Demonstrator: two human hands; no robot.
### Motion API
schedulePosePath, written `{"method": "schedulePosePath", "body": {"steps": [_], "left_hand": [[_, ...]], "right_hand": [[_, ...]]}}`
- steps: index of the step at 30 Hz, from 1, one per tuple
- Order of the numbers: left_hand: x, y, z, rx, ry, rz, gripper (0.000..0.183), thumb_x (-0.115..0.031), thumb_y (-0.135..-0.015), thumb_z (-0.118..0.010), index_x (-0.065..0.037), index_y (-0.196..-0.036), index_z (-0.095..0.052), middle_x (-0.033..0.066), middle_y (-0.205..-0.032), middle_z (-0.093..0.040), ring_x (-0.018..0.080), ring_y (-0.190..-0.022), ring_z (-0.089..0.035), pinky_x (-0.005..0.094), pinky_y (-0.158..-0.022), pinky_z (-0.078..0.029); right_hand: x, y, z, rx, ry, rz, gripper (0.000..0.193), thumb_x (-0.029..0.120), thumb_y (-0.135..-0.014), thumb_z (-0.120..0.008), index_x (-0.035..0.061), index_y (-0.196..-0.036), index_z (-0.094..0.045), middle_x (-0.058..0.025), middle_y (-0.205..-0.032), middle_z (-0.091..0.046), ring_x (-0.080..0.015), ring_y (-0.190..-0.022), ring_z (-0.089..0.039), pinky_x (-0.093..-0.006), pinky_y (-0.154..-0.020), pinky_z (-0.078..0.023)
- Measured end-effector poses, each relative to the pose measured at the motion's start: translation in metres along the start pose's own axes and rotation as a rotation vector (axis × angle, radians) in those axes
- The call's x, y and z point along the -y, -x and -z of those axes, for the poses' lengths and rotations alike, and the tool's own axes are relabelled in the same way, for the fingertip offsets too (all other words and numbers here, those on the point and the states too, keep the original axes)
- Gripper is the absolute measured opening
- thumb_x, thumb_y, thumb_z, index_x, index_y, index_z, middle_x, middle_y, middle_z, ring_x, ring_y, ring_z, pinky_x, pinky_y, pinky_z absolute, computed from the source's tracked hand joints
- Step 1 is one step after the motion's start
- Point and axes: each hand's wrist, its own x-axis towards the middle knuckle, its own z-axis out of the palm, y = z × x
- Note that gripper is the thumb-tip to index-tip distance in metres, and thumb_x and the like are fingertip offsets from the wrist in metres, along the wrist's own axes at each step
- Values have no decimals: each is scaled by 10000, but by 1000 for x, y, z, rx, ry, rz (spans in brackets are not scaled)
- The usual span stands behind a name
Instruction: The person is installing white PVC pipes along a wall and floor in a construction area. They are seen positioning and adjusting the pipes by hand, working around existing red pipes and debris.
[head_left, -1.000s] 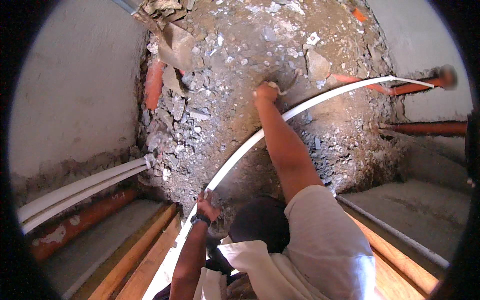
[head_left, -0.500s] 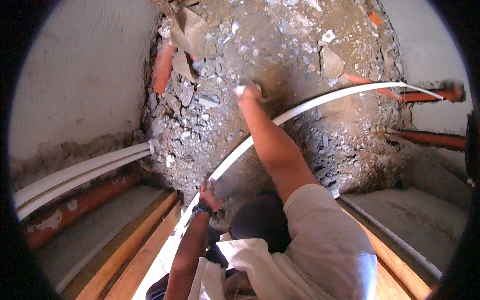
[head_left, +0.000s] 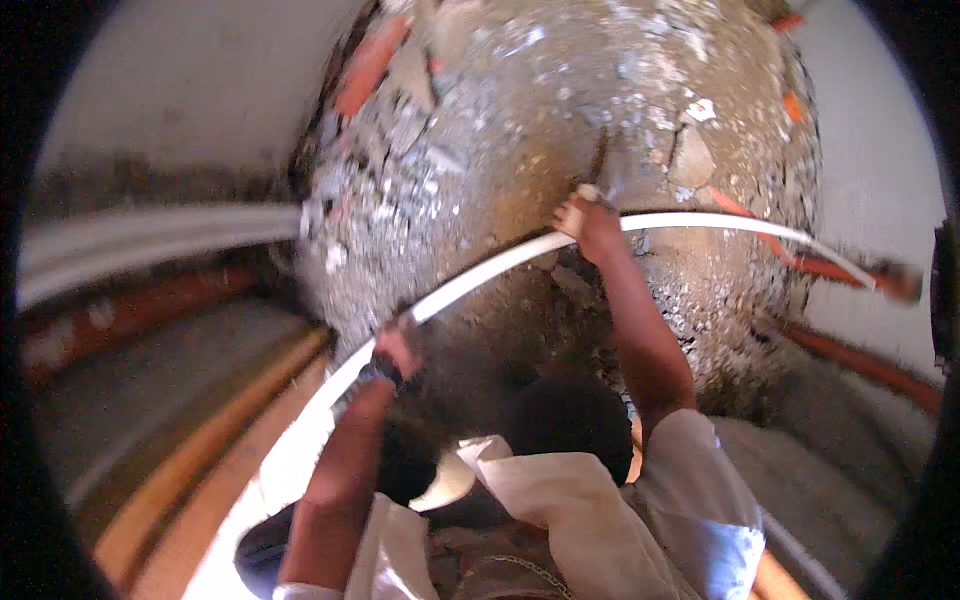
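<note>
A long white flexible pipe [head_left: 485, 272] arches from the lower left, in front of me, toward the right wall. My left hand [head_left: 398, 348], with a dark band at the wrist, is closed on its lower left stretch, somewhat blurred. Farther along, my right hand [head_left: 600, 232] lies at the pipe's upper bend. Its fingers are closed round a small pale object [head_left: 571, 217], whose kind I cannot make out, right against the pipe. Broken earth and rubble [head_left: 480, 150] lie beneath and beyond both hands.
Orange-red pipe pieces [head_left: 372, 68] stick out of the rubble at the far left, and more orange-red pipe [head_left: 868, 365] runs along the right side. White pipes [head_left: 160, 243] enter from the left wall. Wooden poles [head_left: 215, 430] flank me at lower left.
My right hand has come back from the rubble beyond to the white pipe, with the small pale object in it. My left hand stays at the pipe. The view has shifted.
</note>
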Motion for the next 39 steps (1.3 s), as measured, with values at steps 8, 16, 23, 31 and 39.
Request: {"method": "schedulePosePath", "body": {"steps": [8,16,23,31,39], "left_hand": [[-34,-22,17,-53,394,358,404,-388,-871,-668,-46,-1086,-674,205,-990,-717,377,-902,-709,484,-805,-578],[-44,-30,18,-97,270,305,468,-475,-908,-625,-73,-1144,-665,197,-1012,-718,374,-958,-700,466,-875,-561],[-35,-33,26,142,245,416,509,-533,-908,-612,-74,-1115,-689,190,-1012,-726,349,-965,-713,457,-848,-577],[-8,-14,-2,233,88,525,418,-393,-959,-569,-49,-1161,-693,159,-1153,-665,330,-1092,-667,420,-900,-562],[8,-23,-8,230,44,431,418,-428,-989,-505,-65,-1139,-647,169,-1065,-711,365,-974,-711,472,-834,-565]], "right_hand": [[-11,92,59,-223,1242,154,406,276,-823,-792,-12,-1056,-627,-117,-809,-676,-268,-689,-666,-400,-638,-542],[-37,61,30,-101,1481,379,464,239,-753,-804,7,-1104,-610,-230,-1024,-681,-434,-956,-647,-510,-829,-520],[-27,9,48,209,1845,822,455,178,-666,-865,29,-1023,-626,-186,-1010,-658,-404,-1009,-597,-499,-865,-480],[-32,-1,71,109,1810,886,488,411,-713,-834,47,-993,-672,-152,-973,-671,-361,-998,-616,-488,-933,-463],[-42,-28,55,66,1729,806,487,411,-708,-834,79,-1034,-691,-122,-1012,-694,-363,-1023,-633,-508,-1000,-459]]}}
